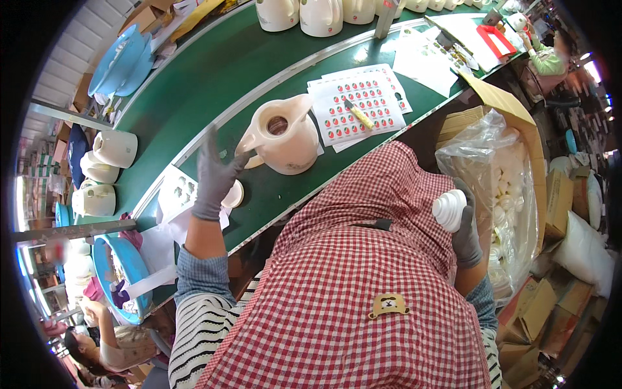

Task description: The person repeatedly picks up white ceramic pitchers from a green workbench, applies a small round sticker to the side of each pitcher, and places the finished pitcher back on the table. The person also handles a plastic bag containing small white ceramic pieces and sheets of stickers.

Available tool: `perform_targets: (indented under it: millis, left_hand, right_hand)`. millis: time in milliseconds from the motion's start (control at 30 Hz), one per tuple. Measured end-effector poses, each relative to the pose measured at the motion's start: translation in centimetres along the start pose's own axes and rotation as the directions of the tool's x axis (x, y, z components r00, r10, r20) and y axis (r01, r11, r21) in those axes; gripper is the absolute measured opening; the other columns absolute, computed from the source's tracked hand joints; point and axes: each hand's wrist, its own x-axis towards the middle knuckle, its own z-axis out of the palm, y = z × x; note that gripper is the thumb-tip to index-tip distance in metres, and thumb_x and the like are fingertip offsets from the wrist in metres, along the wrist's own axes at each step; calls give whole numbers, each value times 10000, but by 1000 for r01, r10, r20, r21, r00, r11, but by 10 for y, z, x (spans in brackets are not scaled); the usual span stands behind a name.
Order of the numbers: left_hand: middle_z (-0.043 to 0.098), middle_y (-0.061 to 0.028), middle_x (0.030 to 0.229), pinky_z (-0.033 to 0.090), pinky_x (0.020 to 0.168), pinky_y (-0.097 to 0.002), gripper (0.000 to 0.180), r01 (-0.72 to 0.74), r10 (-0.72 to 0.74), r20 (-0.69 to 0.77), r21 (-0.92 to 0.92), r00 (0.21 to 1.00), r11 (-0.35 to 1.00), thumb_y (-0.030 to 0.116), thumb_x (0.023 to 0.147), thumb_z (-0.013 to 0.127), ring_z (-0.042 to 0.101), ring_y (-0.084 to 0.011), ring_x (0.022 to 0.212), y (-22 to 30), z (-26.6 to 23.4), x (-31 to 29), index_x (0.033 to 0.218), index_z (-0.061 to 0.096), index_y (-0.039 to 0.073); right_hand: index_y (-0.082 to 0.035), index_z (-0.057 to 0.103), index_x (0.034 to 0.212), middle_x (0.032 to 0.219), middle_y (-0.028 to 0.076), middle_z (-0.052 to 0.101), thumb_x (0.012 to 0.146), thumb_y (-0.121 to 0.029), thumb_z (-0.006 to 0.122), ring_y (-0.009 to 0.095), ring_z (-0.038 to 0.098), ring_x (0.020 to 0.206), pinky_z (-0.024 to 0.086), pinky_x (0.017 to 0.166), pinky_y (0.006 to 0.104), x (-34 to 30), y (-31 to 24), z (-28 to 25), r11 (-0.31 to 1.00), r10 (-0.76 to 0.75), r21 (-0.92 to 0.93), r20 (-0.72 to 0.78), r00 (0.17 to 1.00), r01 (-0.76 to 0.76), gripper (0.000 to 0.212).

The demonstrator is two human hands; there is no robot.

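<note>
A cream vacuum jug [295,146] stands on the green bench, its round mouth uncovered. My left hand [217,178], in a grey glove, is beside the jug's handle with its fingers spread; a fingertip reaches the handle, though I cannot tell whether it touches. By that wrist lies a small round cream part [234,194]. My right hand [466,236], also gloved, grips a white ribbed stopper [448,211] at the right side of my apron. Behind the jug, sheets of red stickers [337,123] lie on the bench with a yellow-handled knife [359,115] on top.
At my right stands a carton [512,107] lined with a clear bag [518,227] of white parts. More jugs [321,16] line the far side; several lie at the left [115,148]. Blue basins [120,61] sit at the far left. Other people work at both ends.
</note>
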Motion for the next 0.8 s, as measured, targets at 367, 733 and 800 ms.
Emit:
perform_targets:
  millis: [367, 733, 800]
  left_hand:
    - [626, -18, 757, 453, 640, -235, 276, 640, 43, 766, -565, 641, 521, 280, 956, 646, 576, -85, 685, 127, 18, -9, 964, 637, 4]
    - [616, -58, 744, 426, 596, -276, 154, 395, 459, 716, -684, 526, 613, 92, 778, 730, 529, -123, 641, 163, 42, -36, 852, 651, -17]
    - [576, -58, 678, 406, 551, -296, 151, 358, 491, 702, -697, 516, 621, 113, 779, 731, 504, -137, 588, 169, 44, -34, 800, 639, -4]
  right_hand:
    - [-45, 285, 1524, 1327, 74, 486, 882, -180, 690, 173, 498, 1169, 424, 1025, 351, 36, -80, 44, 933, -174, 340, 144, 974, 117, 771]
    - [2, 359, 1475, 1434, 159, 456, 791, -324, 735, 287, 467, 1261, 345, 1098, 427, 42, -90, 18, 788, -458, -247, 378, 805, 564, 847]
    - [-10, 420, 1441, 1408, 182, 501, 771, -417, 747, 334, 499, 1178, 373, 1051, 446, 44, -84, 22, 780, -483, -241, 354, 801, 577, 850]
